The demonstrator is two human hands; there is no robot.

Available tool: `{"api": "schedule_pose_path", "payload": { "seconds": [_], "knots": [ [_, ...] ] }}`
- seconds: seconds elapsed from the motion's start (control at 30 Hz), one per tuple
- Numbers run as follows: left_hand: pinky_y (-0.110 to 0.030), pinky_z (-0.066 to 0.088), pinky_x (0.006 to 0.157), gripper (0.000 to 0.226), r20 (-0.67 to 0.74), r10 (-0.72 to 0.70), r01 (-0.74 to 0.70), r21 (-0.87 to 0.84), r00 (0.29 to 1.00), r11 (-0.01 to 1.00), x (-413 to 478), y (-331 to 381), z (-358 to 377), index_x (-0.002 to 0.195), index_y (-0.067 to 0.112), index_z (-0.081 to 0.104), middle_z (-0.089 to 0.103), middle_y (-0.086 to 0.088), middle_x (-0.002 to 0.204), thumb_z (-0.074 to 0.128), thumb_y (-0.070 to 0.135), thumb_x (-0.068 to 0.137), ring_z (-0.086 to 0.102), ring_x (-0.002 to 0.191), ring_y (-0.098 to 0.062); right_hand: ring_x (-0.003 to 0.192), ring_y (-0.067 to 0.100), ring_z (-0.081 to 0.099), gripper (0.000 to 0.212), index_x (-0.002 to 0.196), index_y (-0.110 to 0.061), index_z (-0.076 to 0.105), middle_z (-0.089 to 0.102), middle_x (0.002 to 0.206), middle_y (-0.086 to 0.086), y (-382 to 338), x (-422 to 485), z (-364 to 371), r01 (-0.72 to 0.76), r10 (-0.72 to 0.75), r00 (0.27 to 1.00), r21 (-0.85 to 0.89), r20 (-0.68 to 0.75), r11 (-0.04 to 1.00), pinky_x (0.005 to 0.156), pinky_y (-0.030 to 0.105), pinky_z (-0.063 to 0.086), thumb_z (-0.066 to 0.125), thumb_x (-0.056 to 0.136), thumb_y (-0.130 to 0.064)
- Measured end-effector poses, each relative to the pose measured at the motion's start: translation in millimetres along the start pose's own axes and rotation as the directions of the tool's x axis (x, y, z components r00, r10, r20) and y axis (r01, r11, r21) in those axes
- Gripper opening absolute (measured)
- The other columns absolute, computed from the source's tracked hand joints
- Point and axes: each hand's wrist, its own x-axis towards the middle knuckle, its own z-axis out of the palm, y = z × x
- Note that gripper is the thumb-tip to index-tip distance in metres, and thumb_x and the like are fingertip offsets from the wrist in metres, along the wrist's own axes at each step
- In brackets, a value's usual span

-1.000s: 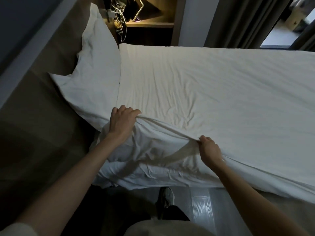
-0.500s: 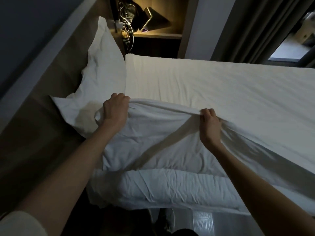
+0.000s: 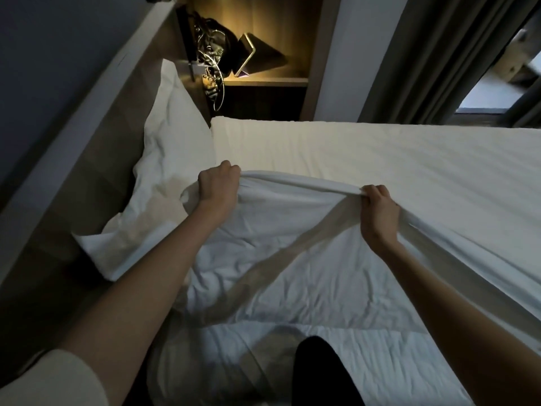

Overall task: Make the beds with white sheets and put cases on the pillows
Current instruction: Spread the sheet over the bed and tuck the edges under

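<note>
Across the near side of the bed (image 3: 395, 159), a white sheet (image 3: 292, 247) is lifted off the mattress top and held up by both hands. At about 9 o'clock from the middle of the view, the left hand (image 3: 218, 186) has its fingers curled tight round a bunched corner of the cloth. At about 3 o'clock, the right hand (image 3: 379, 213) is clamped the same way on the gathered edge. Between the two fists the edge is pulled into a taut, rolled ridge. From that ridge the sheet hangs toward the person in a broad, creased panel, crossed by a dull beige diagonal band running from the right hand down toward 7 o'clock; whether that band is a fold or a shadow, I cannot tell. Toward 4 o'clock the sheet stretches flat over the bed's edge. Below the hanging cloth, at 6 o'clock, a quilted mattress side (image 3: 395, 364) shows. A plump white pillow (image 3: 172, 153) leans against the wooden headboard (image 3: 96, 159) at 10 o'clock. A lit shelf niche (image 3: 269, 83) sits at 12 o'clock, and grey curtains (image 3: 439, 54) hang at 1 o'clock.
</note>
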Motion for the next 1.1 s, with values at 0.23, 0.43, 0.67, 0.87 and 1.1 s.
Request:
{"api": "schedule_pose_path", "payload": {
  "seconds": [0.23, 0.43, 0.67, 0.87, 1.1],
  "knots": [
    [-0.032, 0.039, 0.069, 0.029, 0.057, -0.053, 0.052, 0.013, 0.997, 0.999, 74.7, -7.8, 67.4, 0.117, 0.013, 0.06, 0.058, -0.009, 0.114, 0.04, 0.006, 0.098, 0.061, 0.1, -0.028, 0.095, 0.037, 0.054, 0.029, 0.111, -0.003, 0.063, 0.058, 0.111, 0.017, 16.4, 82.1, 85.9, 0.0, -0.003, 0.992, 0.026, 0.123, 1.0, 0.091, 0.043, 0.037, 0.037, 0.098, -0.004],
    [-0.032, 0.045, 0.078, 0.03, 0.231, -0.097, 0.08, 0.083, 0.968, 0.993, 134.6, 7.3, 167.1, 0.12, 0.017, 0.06, 0.057, -0.007, 0.119, 0.04, 0.011, 0.098, 0.06, 0.106, -0.026, 0.092, 0.036, 0.057, 0.025, 0.105, -0.008, 0.066, 0.058, 0.101, 0.012, 71.2, 123.2, 193.7, -0.027, 0.034, 0.936, -0.026, 0.35, 0.999, 0.088, 0.041, 0.039, 0.043, 0.096, -0.006],
    [-0.037, 0.042, 0.089, 0.028, 0.389, -0.112, 0.052, 0.16, 0.914, 0.986, 173.7, 24.3, 287.6, 0.121, 0.017, 0.055, 0.054, -0.006, 0.122, 0.043, 0.015, 0.096, 0.053, 0.113, -0.027, 0.088, 0.037, 0.059, 0.023, 0.106, -0.009, 0.064, 0.058, 0.1, 0.012, 127.7, 131.8, 297.0, 0.056, 0.045, 0.858, -0.18, 0.511, 0.982, 0.083, 0.04, 0.039, 0.043, 0.096, -0.009],
    [-0.037, 0.039, 0.094, 0.03, 0.432, -0.227, 0.23, 0.046, 0.873, 0.972, 192.7, 43.9, 341.6, 0.125, 0.012, 0.051, 0.052, -0.01, 0.127, 0.041, 0.008, 0.097, 0.051, 0.116, -0.028, 0.104, 0.035, 0.056, 0.031, 0.125, -0.007, 0.052, 0.051, 0.124, 0.016, 156.4, 137.4, 343.1, 0.042, 0.14, 0.722, -0.245, 0.678, 0.969, 0.091, 0.038, 0.042, 0.034, 0.1, -0.011],
    [-0.042, 0.005, 0.118, 0.054, 0.405, -0.2, 0.316, -0.244, 0.892, 0.917, 161.6, 58.1, 344.4, 0.154, 0.025, 0.008, 0.008, -0.004, 0.162, 0.026, 0.033, 0.104, 0.014, 0.147, -0.023, 0.126, 0.028, 0.05, 0.057, 0.152, -0.024, 0.021, 0.009, 0.161, 0.003, 159.1, 132.5, 333.9, 0.032, -0.043, 0.646, 0.029, 0.762, 0.999, 0.11, 0.049, 0.032, 0.04, 0.1, -0.011]
  ]
}}
